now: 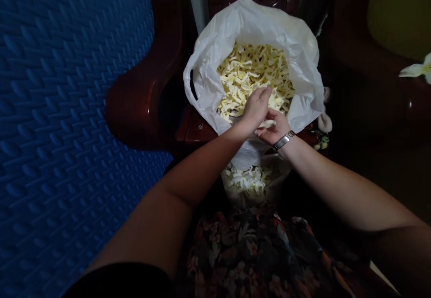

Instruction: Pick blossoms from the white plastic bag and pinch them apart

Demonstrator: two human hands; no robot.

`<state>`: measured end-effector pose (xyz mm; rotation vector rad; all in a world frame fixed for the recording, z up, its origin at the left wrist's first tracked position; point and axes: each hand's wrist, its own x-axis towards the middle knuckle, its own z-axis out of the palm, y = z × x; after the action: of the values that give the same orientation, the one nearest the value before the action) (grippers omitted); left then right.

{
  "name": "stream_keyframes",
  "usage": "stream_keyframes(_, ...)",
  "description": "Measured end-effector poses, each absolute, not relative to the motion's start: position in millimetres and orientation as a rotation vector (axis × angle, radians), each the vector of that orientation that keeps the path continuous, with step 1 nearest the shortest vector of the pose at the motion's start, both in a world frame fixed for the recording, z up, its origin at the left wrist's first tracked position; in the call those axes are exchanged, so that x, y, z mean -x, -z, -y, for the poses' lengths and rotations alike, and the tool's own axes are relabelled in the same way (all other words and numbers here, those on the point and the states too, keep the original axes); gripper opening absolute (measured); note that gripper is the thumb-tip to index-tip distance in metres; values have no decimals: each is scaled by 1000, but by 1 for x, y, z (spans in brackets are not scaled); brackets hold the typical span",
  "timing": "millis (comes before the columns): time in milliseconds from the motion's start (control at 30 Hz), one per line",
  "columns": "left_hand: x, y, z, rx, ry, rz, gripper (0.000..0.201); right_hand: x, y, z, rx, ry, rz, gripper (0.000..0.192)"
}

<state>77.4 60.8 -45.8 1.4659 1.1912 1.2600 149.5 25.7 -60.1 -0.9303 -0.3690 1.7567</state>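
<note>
Right, you had both hands down at the near rim of the big white crinkled plastic bag [296,46], which stood open on the dark red-brown wooden seat [141,95] in front of you. The bag was filled well up with pale yellow-and-cream flower petals [249,71], thin, curled strips lying loose and tangled, brighter yellow toward the back and whiter near your fingers. Your left hand [256,108] reached over the rim and lay knuckles-up on the petals, fingers held together and curved downward into the heap; what they gripped underneath you could not tell from this view. Your right hand [273,129] sat just beside and slightly under the left, touching it, palm turned up, fingers curled loosely around one whitish petal piece [267,123]. A silver metal wristwatch [283,140] ringed your right wrist.

Below the bag's near side, close to your lap, a second smaller heap of white-and-green petals [247,180] rested in a pale container whose edges were too dark to make out. Your dark floral-print garment [256,248] filled the bottom of the view. A blue textured foam mat [60,122] covered the whole left side, and one cream flower [419,69] showed at the far right edge.
</note>
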Motion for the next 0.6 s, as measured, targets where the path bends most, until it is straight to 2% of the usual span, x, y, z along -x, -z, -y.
stream_keyframes(100,-64,34,-61,-1440,-1236,-1153,23,-152,51,-24,1039,-1811,152,13)
stream_keyframes(367,-46,31,-62,-1472,-1234,-1018,34,-154,26,-19,1038,-1951,69,25)
stream_keyframes(533,-32,19,-50,-1693,-1093,-856,15,-172,15,-25,864,-1881,9,32)
stream_keyframes(600,-26,15,-43,-1923,-1005,-758,16,-181,10,-28,832,-1825,-45,37)
